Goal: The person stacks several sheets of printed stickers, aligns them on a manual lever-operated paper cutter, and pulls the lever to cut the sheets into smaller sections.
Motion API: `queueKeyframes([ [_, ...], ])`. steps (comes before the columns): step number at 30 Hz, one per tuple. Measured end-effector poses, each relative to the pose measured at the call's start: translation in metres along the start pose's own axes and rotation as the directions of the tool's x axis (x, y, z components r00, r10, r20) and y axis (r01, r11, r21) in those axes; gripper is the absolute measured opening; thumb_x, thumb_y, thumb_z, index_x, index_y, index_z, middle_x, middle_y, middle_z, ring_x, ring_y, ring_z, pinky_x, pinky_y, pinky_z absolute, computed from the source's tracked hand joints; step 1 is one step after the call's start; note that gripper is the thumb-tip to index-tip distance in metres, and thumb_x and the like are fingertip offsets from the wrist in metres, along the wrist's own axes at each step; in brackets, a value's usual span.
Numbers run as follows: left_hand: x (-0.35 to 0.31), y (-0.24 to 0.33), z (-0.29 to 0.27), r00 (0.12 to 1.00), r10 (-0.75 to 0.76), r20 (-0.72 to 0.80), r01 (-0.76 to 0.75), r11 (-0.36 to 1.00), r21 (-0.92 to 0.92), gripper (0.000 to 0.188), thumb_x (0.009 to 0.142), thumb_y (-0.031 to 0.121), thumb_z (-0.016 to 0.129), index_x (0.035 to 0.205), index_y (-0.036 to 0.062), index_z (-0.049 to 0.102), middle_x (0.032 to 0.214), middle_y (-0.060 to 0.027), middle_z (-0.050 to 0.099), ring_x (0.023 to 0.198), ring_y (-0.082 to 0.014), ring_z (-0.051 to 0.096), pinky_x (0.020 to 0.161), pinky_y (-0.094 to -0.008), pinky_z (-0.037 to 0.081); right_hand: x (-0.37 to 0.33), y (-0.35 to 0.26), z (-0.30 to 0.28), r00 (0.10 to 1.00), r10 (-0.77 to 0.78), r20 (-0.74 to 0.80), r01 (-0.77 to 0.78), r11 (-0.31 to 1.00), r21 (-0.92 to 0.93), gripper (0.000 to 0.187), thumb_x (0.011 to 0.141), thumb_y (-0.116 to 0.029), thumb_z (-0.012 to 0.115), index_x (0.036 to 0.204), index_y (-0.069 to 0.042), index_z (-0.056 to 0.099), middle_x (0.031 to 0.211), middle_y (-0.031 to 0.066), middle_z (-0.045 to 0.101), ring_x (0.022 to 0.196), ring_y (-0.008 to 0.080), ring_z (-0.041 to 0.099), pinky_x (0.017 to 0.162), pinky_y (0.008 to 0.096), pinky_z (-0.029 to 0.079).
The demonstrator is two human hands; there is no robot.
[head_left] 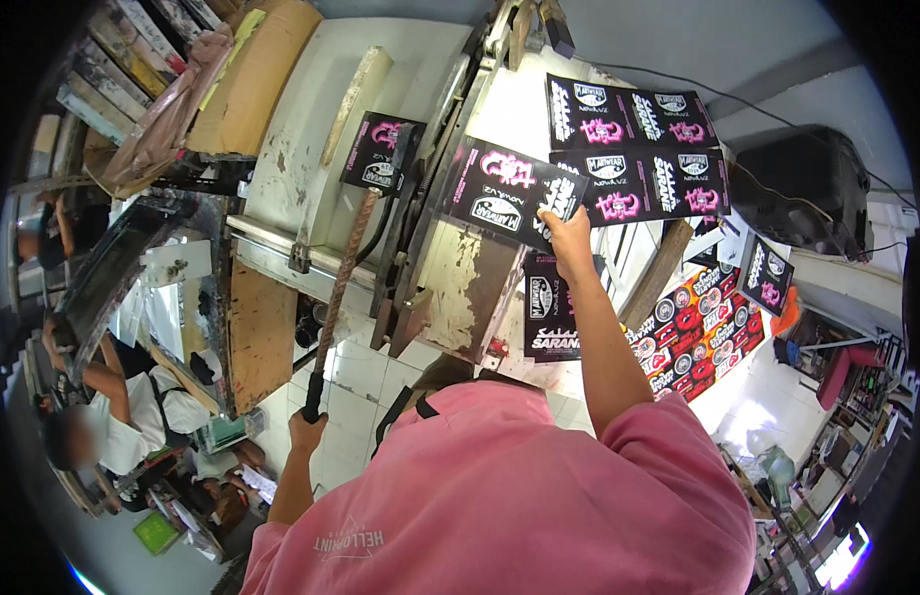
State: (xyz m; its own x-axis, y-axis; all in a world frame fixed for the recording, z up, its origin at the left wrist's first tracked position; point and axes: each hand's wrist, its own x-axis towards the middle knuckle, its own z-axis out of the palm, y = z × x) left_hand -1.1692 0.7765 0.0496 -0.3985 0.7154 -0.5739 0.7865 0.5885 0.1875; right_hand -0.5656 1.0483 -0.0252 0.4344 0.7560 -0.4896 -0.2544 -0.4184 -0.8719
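Note:
My left hand [308, 431] is wrapped round the black grip [314, 399] of a long lever. The lever's twisted, rust-brown bar [349, 243] rises from the grip to a worn, pale metal machine [321, 129]. My right hand [569, 236] pinches the lower right edge of a black printed sheet [505, 193] with pink and white designs. That sheet lies at the machine's right side and partly overlaps other sheets. A smaller black printed piece [379, 149] sits on the machine's pale bed, close to the top of the lever.
Beyond my right hand lie more black printed sheets [629, 109], and another sheet [552, 307] is partly behind my right forearm. A red patterned sheet [703, 332] and a black equipment case [802, 183] are at the right. Cardboard [252, 79] stands far left; people work at the left.

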Motion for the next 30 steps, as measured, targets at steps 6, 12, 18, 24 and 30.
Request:
queueKeyframes([
  [6,0.007,-0.013,0.009,1.000,0.018,0.004,-0.018,1.000,0.004,0.030,0.076,0.020,0.083,0.073,-0.0023,0.062,0.060,-0.0090,0.060,0.053,-0.0207,0.054,0.054,-0.0399,0.046,-0.001,-0.001,0.000,1.000,0.009,0.013,-0.008,1.000,-0.014,0.040,0.081,-0.005,0.075,0.115,0.002,0.056,0.104,0.0137,0.069,0.089,0.0191,0.068,0.080,0.0323,0.054],
  [12,0.009,-0.008,0.009,1.000,0.030,0.008,-0.030,0.999,0.012,0.030,0.077,0.019,0.083,0.073,-0.0015,0.061,0.059,-0.0075,0.059,0.052,-0.0201,0.052,0.052,-0.0391,0.045,-0.003,-0.004,0.001,1.000,0.013,0.007,-0.013,1.000,0.020,0.034,0.083,-0.002,0.075,0.112,0.000,0.057,0.099,0.0089,0.069,0.083,0.0156,0.067,0.076,0.0300,0.055],
  [18,0.012,-0.015,0.011,0.998,0.058,-0.002,-0.058,0.998,-0.002,0.031,0.077,0.019,0.082,0.071,-0.0017,0.060,0.058,-0.0084,0.058,0.052,-0.0202,0.051,0.053,-0.0398,0.045,0.001,-0.001,0.000,1.000,0.019,-0.013,-0.020,0.999,-0.047,0.035,0.082,-0.002,0.075,0.112,0.000,0.057,0.099,0.0093,0.069,0.083,0.0160,0.067,0.076,0.0303,0.055],
  [24,0.009,-0.007,0.010,1.000,0.023,0.013,-0.023,1.000,0.018,0.033,0.076,0.021,0.083,0.071,-0.0024,0.060,0.059,-0.0101,0.058,0.053,-0.0212,0.052,0.054,-0.0406,0.045,-0.003,-0.006,0.001,0.999,0.025,0.021,-0.026,1.000,0.003,0.038,0.081,-0.004,0.075,0.113,0.001,0.055,0.104,0.0134,0.068,0.089,0.0191,0.067,0.079,0.0334,0.054],
  [30,0.001,-0.010,0.004,0.998,0.060,-0.020,-0.059,0.998,0.034,0.035,0.076,0.025,0.083,0.072,-0.0025,0.061,0.060,-0.0114,0.058,0.054,-0.0237,0.054,0.056,-0.0420,0.046,0.003,0.002,-0.002,1.000,0.030,0.001,-0.030,0.999,-0.038,0.038,0.082,-0.006,0.076,0.112,0.002,0.055,0.103,0.0132,0.067,0.088,0.0194,0.066,0.079,0.0331,0.053],
])
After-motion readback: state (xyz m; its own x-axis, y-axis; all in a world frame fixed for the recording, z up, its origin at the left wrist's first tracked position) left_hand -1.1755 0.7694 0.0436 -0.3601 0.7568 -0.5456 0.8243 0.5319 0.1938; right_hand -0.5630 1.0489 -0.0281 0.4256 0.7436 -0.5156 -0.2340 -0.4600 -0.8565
